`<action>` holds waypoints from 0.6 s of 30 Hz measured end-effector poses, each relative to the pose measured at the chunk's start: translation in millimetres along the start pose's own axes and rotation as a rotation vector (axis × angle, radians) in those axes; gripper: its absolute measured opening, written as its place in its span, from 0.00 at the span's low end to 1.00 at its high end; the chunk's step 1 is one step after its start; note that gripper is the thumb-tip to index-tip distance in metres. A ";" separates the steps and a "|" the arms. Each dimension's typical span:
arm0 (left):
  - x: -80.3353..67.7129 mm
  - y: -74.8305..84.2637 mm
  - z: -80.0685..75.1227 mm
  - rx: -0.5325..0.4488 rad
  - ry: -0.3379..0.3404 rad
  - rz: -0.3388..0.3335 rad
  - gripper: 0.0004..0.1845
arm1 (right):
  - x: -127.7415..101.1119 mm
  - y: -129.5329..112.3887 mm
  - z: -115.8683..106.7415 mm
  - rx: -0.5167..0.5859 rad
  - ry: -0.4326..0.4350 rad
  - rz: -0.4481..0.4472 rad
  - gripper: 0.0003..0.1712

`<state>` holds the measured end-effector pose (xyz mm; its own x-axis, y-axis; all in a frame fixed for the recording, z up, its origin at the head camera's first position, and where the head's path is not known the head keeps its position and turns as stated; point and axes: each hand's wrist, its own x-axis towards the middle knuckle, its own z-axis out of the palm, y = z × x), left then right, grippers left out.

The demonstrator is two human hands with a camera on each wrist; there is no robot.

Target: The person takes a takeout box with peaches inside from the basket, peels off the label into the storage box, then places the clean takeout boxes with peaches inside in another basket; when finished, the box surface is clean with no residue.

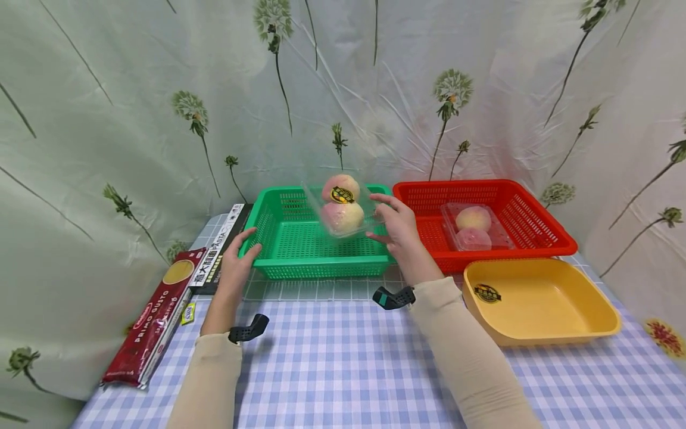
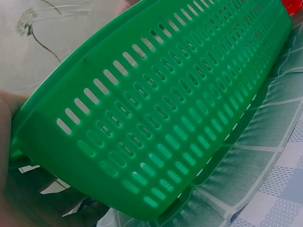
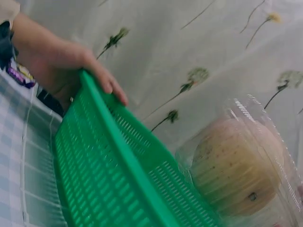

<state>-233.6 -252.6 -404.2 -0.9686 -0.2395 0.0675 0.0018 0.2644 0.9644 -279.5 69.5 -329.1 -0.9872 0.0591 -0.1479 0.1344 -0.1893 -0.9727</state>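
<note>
Peaches in a clear clamshell pack (image 1: 343,210) hang over the green basket (image 1: 300,241), with the right hand (image 1: 396,229) at the pack's right side. Its fingers are spread and only lightly bent, the fingertips near or against the plastic; whether they actually pinch the pack cannot be told from the head view. The right wrist view shows one peach through the clear lid (image 3: 236,170), just above the basket's far wall. The left hand (image 1: 238,262) clasps the green basket's front left corner, thumb inside the rim and fingers curled over the edge, as the right wrist view confirms. The basket's slotted side wall (image 2: 161,123) fills the left wrist view. Right of it, touching, sits a red basket (image 1: 536,232) holding a second clamshell of peaches (image 1: 474,229). A yellow tray (image 1: 541,301) lies in front of the red basket on the blue checked tablecloth (image 1: 332,369). Two pasta packets (image 1: 161,310) lie left of the green basket.
</note>
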 end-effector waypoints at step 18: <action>-0.7 3.0 0.3 -0.004 0.003 -0.014 0.30 | -49.2 0.1 -62.4 -0.076 -0.137 0.037 0.26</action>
<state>-233.0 -251.4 -401.5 -0.9678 -0.2456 0.0550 -0.0103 0.2571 0.9663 -225.6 127.8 -333.1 -0.9833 -0.0813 -0.1629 0.1715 -0.1134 -0.9786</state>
